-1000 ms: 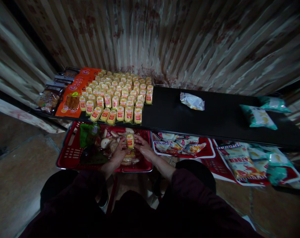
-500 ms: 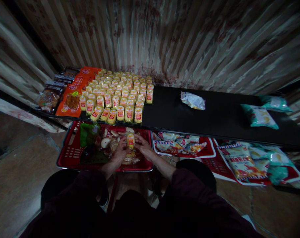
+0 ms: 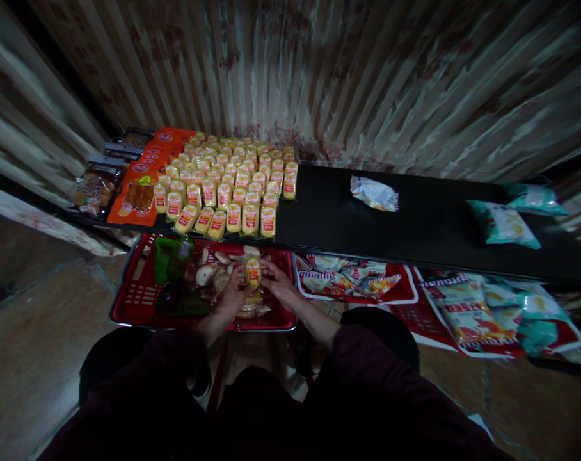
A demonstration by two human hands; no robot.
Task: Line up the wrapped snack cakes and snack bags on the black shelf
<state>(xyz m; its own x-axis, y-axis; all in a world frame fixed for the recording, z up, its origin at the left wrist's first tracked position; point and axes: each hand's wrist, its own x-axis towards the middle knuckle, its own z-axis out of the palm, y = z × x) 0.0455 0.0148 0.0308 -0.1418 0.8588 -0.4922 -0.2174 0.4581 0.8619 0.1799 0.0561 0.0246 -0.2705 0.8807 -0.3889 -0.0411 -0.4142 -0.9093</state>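
Both my hands are down in a red shopping basket (image 3: 137,301) on the floor, below the front edge of a black shelf (image 3: 367,230). My left hand (image 3: 233,296) and my right hand (image 3: 276,285) close from either side on a small yellow snack packet (image 3: 253,271) held upright between them. More packets of the same kind lie loose in the basket under my hands (image 3: 218,269). Many of these yellow packets (image 3: 233,186) stand in neat rows on the left part of the shelf.
Orange packs (image 3: 144,176) and dark packs (image 3: 93,192) lie at the shelf's left end. A white bag (image 3: 373,193) and two teal bags (image 3: 504,224) rest further right. Red trays of snack bags (image 3: 352,285) (image 3: 473,314) sit on the floor to the right. A striped curtain hangs behind.
Almost nothing: my hands stay in the basket, holding the same yellow packet, with only slight shifts of fingers and view.
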